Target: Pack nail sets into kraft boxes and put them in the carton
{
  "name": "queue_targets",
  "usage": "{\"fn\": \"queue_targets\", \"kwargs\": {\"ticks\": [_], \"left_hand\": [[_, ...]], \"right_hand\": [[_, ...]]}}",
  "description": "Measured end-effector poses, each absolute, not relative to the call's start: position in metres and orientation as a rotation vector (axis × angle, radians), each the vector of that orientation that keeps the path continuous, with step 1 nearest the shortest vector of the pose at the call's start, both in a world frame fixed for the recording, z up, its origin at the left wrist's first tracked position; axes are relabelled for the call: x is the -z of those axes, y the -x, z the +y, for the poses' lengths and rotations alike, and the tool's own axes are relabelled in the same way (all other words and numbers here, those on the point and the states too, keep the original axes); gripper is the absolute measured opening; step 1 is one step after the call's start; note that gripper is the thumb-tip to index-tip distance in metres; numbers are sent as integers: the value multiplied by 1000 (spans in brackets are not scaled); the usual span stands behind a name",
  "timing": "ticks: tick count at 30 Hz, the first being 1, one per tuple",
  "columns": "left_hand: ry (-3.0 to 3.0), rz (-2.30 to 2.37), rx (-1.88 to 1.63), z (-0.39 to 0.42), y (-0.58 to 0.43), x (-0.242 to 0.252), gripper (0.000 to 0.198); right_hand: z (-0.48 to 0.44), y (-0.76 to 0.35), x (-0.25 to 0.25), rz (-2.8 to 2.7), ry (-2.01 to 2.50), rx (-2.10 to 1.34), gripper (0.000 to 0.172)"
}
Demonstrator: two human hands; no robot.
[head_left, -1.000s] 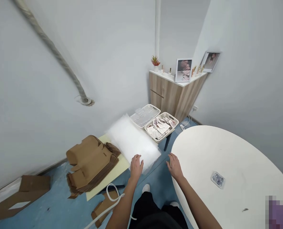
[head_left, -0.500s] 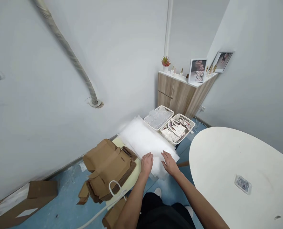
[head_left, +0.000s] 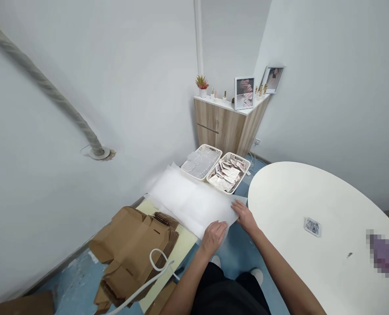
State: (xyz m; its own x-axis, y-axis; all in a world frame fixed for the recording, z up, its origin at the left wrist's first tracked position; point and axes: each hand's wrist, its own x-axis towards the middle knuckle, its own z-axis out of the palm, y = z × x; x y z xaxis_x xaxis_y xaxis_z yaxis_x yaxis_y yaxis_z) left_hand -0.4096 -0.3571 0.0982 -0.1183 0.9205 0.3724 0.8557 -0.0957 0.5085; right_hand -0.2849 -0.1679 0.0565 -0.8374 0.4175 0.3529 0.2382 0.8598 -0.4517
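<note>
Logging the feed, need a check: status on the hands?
Left hand, right hand both flat on white foam sheets. Flattened cardboard boxes alongside, on the left.

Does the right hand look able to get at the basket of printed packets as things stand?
Probably yes. The right hand rests on the white foam sheet, and the basket of printed packets sits just past the sheet's edge. Nothing stands between them, so the hand would likely only need to lift and stretch forward.

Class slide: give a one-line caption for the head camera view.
Left hand and right hand rest on white foam sheeting beside flattened cardboard boxes.
</note>
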Motion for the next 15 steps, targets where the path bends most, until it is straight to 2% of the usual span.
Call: {"fn": "queue_targets", "kwargs": {"ticks": [3,9,15], "left_hand": [[-2058,1928,-977,-334,391,-93,33],[-2144,1673,-878,-276,331,-78,33],[-2275,1459,-687,-232,269,-57,30]], "right_hand": [[-154,242,-69,-2570,576,-378,52],[-142,139,-75,-2549,952,-146,65],[-149,47,-54,-2487,1329,-32,59]]}}
